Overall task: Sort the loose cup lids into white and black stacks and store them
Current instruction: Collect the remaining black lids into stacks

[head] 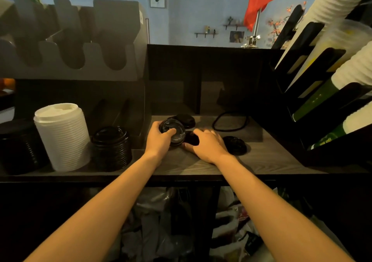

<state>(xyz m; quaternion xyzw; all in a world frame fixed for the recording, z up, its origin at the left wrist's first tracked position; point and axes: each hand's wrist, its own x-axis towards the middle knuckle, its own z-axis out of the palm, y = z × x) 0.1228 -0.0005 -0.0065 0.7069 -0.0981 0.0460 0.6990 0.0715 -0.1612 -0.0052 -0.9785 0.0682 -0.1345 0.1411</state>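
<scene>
My left hand (pixel 159 139) grips a small stack of black lids (pixel 174 131), tilted, with the thumb on top. My right hand (pixel 207 144) lies over another black lid (pixel 192 138) on the wooden counter (pixel 261 157), fingers bent around its edge. A loose black lid (pixel 234 145) lies just right of that hand, and one more black lid (pixel 186 120) sits behind the held stack. At the left stand a tall white lid stack (pixel 62 137), a short black lid stack (pixel 110 147) and a larger black stack (pixel 18 147).
A black cord loop (pixel 230 122) lies at the back of the counter. A grey cup holder rack (pixel 70 40) hangs above the left. A black rack with sleeved cups (pixel 322 92) slants in from the right. Bags fill the shelves below the counter.
</scene>
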